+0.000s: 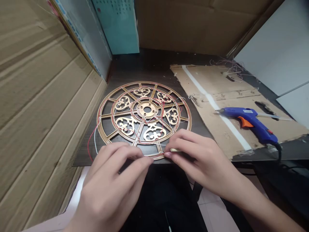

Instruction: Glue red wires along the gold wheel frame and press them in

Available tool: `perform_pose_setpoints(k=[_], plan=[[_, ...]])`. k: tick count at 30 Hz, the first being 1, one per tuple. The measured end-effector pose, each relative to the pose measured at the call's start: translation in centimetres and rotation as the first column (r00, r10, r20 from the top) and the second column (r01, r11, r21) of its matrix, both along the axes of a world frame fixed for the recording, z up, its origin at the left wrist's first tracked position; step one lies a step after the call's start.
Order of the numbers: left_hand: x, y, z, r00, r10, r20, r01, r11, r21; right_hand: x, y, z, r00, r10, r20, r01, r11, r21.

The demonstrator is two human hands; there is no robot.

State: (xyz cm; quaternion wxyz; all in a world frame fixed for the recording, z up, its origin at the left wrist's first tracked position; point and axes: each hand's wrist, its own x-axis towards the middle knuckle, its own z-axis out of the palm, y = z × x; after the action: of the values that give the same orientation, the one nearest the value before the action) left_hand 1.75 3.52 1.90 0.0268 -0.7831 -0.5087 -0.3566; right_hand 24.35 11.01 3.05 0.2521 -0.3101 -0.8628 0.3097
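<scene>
A round gold filigree disc (144, 111) lies flat on the dark table (145, 66), strung with thin red and white wires (93, 141). My left hand (113, 183) rests at the disc's near rim, fingertips pinched together on the wire there. My right hand (195, 154) is at the rim just to the right, fingers closed round a small pale stick-like piece whose tip touches the rim. The two sets of fingertips nearly meet at the disc's front edge.
A blue hot-glue gun (251, 124) with an orange trigger lies on a sheet of cardboard (217, 87) to the right, its cord running off the table. Cardboard boxes (36, 96) wall the left side and back. White panels (277, 48) stand at right.
</scene>
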Motion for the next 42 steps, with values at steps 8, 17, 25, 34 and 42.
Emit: perform_pose_setpoints(k=[8, 17, 25, 34, 42], plan=[[0.2, 0.1, -0.5, 0.997, -0.066, -0.035, 0.065, 0.997, -0.028, 0.3, 0.0, 0.2, 0.999, -0.007, 0.044, 0.007, 1.000, -0.008], [0.9, 0.7, -0.3, 0.997, -0.070, -0.022, 0.070, 0.997, 0.022, 0.3, 0.2, 0.1, 0.998, 0.022, 0.062, -0.019, 0.998, -0.058], [0.7, 0.7, -1.0, 0.991, -0.076, -0.113, 0.079, 0.996, 0.030, 0.7, 0.4, 0.5, 0.994, 0.027, 0.104, -0.024, 0.999, -0.036], [0.7, 0.5, -1.5, 0.985, -0.118, -0.127, 0.126, 0.990, 0.056, 0.8, 0.6, 0.7, 0.990, 0.053, 0.129, -0.053, 0.999, -0.004], [1.1, 0.5, -1.6, 0.988, -0.100, -0.118, 0.105, 0.994, 0.038, 0.7, 0.5, 0.8, 0.996, 0.004, 0.094, -0.009, 0.999, 0.051]])
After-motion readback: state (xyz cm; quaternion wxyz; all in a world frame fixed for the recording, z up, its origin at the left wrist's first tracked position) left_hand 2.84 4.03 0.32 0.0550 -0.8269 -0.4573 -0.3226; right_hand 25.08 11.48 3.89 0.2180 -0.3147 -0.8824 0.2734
